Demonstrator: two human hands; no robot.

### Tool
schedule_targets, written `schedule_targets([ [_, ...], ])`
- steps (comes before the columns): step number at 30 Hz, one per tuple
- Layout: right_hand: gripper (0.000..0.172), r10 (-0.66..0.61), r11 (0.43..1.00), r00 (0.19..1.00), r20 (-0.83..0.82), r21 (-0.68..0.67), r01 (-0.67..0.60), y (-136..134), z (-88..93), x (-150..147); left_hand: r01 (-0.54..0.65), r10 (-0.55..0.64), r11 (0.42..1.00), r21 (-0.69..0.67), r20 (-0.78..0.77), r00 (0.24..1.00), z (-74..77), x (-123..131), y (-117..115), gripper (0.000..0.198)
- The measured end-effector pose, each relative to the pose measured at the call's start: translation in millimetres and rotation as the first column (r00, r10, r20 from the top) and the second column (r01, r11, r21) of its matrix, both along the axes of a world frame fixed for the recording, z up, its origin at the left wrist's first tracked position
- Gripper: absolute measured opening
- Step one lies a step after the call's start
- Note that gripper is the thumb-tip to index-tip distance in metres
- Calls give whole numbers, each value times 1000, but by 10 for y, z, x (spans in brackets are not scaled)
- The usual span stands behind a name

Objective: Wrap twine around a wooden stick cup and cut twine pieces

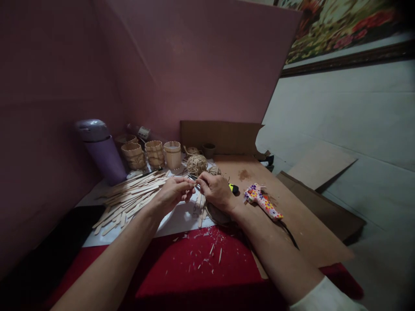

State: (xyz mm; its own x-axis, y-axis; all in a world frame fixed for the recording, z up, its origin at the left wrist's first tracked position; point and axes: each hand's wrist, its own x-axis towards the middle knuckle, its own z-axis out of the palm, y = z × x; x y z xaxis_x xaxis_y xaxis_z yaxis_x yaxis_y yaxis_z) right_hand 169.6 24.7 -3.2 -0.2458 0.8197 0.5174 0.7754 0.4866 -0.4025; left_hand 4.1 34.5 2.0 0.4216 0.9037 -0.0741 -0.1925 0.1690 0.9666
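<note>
My left hand (175, 193) and my right hand (216, 190) meet over the white paper, fingertips pinched together. Whatever they hold between them is too small to make out. Just behind the fingers lies a ball of twine (196, 165), with a smaller twine ball (214, 171) to its right. Beyond the left hand spreads a pile of wooden craft sticks (129, 199). A few more sticks (201, 211) lie below the hands. A yellow and black tool (234, 188), partly covered, shows past the right hand.
Several stick-covered cups (172, 155) stand at the back beside a purple bottle (105, 153). A flower-patterned glue gun (263, 201) with a cord rests on the cardboard sheet (301, 242) at right. Pale scraps and sticks litter the red cloth (194, 276). A small dark pot (209, 150) stands behind.
</note>
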Motion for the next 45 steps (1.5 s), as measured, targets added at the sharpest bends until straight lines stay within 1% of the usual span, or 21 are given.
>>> schedule_targets([
  [5, 23, -19, 1000, 999, 35, 16, 19, -7, -6, -10, 13, -13, 1000, 12, -5, 1000, -13, 6, 25, 18],
  [10, 21, -21, 1000, 997, 76, 14, 20, -21, -18, -36, -72, 76, 996, 48, -88, 993, -50, 31, 41, 23],
  [12, 20, -8, 1000, 997, 77, 7, 7, -25, -13, -34, -65, 70, 997, 48, -93, 993, -47, 32, 34, 23],
  [14, 21, 2, 1000, 998, 63, 6, -2, -28, 1, -23, -21, 22, 1000, 20, -47, 999, -20, 21, 24, 24],
  [17, 20, -27, 999, 998, 61, 19, 26, -29, 38, 0, 59, -59, 998, -5, 99, 993, 62, -23, 10, 26],
  [19, 19, -108, 994, 989, 96, 33, 106, -18, 61, 25, 92, -91, 996, 4, 204, 975, 128, -66, -2, 27],
  [21, 22, -231, 973, 965, 124, 31, 229, 12, 76, 69, 108, -106, 994, 10, 300, 948, 193, -117, -19, 26],
  [25, 29, -461, 879, 878, 125, -67, 471, 129, 75, 244, 87, -91, 996, 30, 458, 884, 296, -220, -44, 22],
  [27, 28, -545, 824, 828, 134, -95, 558, 191, 71, 355, 70, -79, 997, 37, 474, 877, 319, -245, -44, 21],
  [29, 43, -610, 783, 780, 135, -46, 620, 234, 78, 444, 62, -69, 998, 29, 423, 903, 308, -233, -36, 21],
  [30, 51, -629, 775, 770, 110, 2, 632, 245, 89, 472, 60, -63, 998, 22, 364, 929, 287, -214, -32, 21],
  [31, 54, -626, 780, 778, 60, 58, 623, 248, 105, 484, 63, -65, 998, 16, 282, 957, 256, -186, -29, 20],
  [32, 53, -590, 801, 807, -16, 113, 588, 244, 126, 480, 65, -67, 998, 17, 185, 980, 218, -153, -26, 19],
  [33, 49, -508, 841, 855, -103, 153, 518, 232, 150, 461, 84, -85, 996, 19, 67, 994, 174, -118, -25, 17],
  [35, 36, -228, 945, 942, -247, 178, 275, 192, 199, 384, 158, -155, 987, 38, -81, 985, 87, -53, -25, 17],
  [36, 32, -68, 983, 956, -287, 146, 114, 167, 218, 336, 191, -184, 981, 48, -116, 976, 50, -28, -24, 18],
  [37, 31, 61, 995, 951, -302, 91, -35, 142, 231, 287, 212, -203, 975, 63, -135, 970, 22, -11, -21, 18],
  [38, 30, 158, 987, 943, -295, 52, -149, 119, 236, 241, 223, -210, 972, 80, -143, 967, 1, -2, -18, 19],
  [40, 27, 269, 960, 931, -247, -5, -279, 85, 225, 173, 220, -203, 970, 106, -151, 968, -15, -1, -7, 20],
  [42, 21, 308, 946, 934, -180, -48, -321, 72, 198, 141, 206, -186, 971, 119, -155, 970, -10, -11, 3, 22],
  [45, 15, 287, 949, 951, -120, -98, -298, 78, 160, 139, 202, -181, 972, 121, -162, 970, 3, -19, 7, 24],
])
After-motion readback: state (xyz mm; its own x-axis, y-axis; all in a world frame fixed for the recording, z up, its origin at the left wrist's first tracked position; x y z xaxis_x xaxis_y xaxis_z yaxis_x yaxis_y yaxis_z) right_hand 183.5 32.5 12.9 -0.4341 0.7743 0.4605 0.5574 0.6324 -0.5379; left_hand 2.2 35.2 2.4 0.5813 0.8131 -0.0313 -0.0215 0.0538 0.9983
